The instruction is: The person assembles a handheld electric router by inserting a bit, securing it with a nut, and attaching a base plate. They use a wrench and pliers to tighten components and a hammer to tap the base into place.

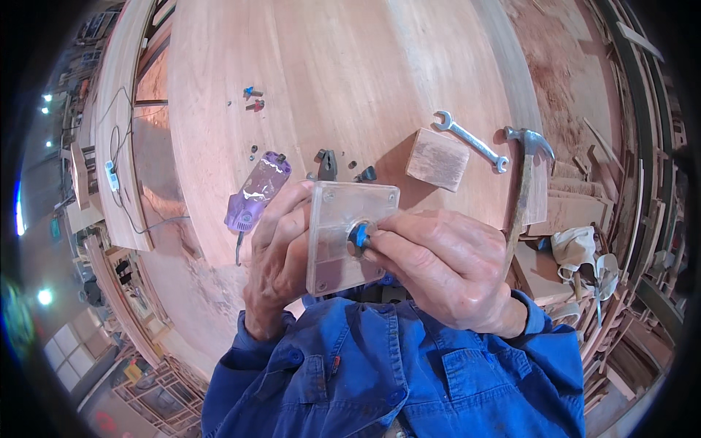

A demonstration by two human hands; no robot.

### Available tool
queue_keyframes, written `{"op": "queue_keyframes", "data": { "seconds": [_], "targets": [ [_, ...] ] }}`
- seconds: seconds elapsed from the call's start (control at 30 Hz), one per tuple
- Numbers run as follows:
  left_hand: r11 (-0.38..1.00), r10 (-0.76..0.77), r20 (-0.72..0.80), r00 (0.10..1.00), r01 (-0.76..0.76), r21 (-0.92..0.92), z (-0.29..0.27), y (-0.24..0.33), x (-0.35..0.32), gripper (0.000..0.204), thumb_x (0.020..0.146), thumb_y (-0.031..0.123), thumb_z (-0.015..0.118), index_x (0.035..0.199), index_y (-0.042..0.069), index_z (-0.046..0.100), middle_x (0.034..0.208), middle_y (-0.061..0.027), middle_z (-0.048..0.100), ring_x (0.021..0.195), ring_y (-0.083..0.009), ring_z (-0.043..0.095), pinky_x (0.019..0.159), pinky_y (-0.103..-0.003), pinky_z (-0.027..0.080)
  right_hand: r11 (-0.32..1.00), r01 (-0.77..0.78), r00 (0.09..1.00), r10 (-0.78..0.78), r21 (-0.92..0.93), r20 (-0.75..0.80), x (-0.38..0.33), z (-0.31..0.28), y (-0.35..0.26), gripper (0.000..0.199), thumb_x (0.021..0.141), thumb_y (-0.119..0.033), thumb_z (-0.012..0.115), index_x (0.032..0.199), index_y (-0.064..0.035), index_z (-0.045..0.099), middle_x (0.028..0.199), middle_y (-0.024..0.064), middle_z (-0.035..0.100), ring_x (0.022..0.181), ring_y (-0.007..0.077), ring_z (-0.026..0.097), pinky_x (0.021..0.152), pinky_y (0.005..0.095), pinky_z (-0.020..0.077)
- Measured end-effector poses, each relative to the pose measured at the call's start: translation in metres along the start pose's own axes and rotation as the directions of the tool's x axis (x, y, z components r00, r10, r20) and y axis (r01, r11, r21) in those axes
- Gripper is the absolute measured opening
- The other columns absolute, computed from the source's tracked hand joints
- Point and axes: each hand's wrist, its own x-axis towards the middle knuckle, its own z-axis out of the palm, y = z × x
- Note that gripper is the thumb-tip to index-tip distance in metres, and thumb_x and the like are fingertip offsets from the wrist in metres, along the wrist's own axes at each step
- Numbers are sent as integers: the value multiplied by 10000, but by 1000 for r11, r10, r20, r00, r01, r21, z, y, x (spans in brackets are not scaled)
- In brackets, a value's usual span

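Over a wide wooden tabletop (336, 66), with the clear square base plate (349, 237) as landmark. Left of plate — purple translucent tool body (257, 193) lying flat, dark cord trailing down off its lower end; could get dragged off the edge if an elbow snags that cord. Left hand (281, 263) clamped on plate's left edge, fingers (292, 219) curled narrow around it, thumb side hidden behind. Plate held upright, just above the blue jacket (394, 372), not resting on the wood. At plate centre, blue round bit (358, 236); right hand (445, 266) pinching it, fingertips (376, 237) closed tight on the bit. Risk, as judged: cutting edge slicing a fingertip if the pinch slips; plate cracking or dropping if the one-sided grip loosens. Above plate, small dark fittings (327, 164) and loose screws, further up two small blue-red bits (252, 98) — easy to knock away and lose. Right of plate, above: wood block (438, 158), then open-ended spanner (472, 141), then claw hammer (527, 182) with handle overhanging the table edge; a nudge from the right forearm could tip it off. No packages, labels or signs readable; only a small white-blue box (111, 175) on cable far left of plate.
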Motion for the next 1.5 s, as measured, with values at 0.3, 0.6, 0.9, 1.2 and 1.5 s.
{"op": "queue_keyframes", "data": {
  "seconds": [0.3, 0.6, 0.9, 1.2, 1.5],
  "targets": [
    [999, 34, -65, 997, -34, -5, 8, -2, -7, 473, 666, 85, 812, 1109, 6, 668, 1246, -160, 634, 1257, -409, 590, 1016, -547, 555, 999, 4, 1000, -4, 35, -6, 1, 2, 2, 284, 697, -97, 819, 951, 2, 742, 877, 86, 703, 720, 206, 698, 562, 289, 531],
    [999, -25, -18, 1000, 25, -47, 5, -5, -5, 495, 666, 94, 822, 1127, 3, 665, 1269, -168, 633, 1273, -408, 578, 1026, -543, 550, 997, -29, 999, 27, 78, 26, 5, -1, 2, 278, 720, -111, 837, 956, 3, 744, 889, 101, 719, 731, 219, 718, 571, 303, 548],
    [1000, 17, -21, 1000, -18, -8, 6, -9, -9, 522, 658, 89, 828, 1141, -1, 652, 1270, -171, 638, 1266, -404, 585, 1029, -538, 550, 998, -40, 999, 38, 57, 38, 6, -2, 2, 272, 728, -118, 835, 959, -9, 742, 907, 96, 722, 750, 214, 723, 577, 309, 558],
    [1000, 21, -70, 997, -23, -20, 10, -7, -7, 536, 645, 80, 829, 1142, -4, 644, 1271, -179, 635, 1266, -414, 582, 1029, -546, 549, 997, -34, 999, 32, 70, 31, 8, 0, 3, 263, 732, -106, 830, 962, -12, 743, 887, 82, 713, 726, 204, 713, 565, 309, 549],
    [1000, 17, -58, 998, -17, -11, 7, -8, -9, 531, 638, 84, 823, 1130, 0, 643, 1267, -177, 636, 1264, -416, 583, 1028, -549, 545, 996, -31, 998, 27, 78, 49, 11, -1, 3, 263, 739, -109, 828, 970, -12, 745, 883, 78, 714, 706, 196, 703, 564, 304, 541]
  ]
}}
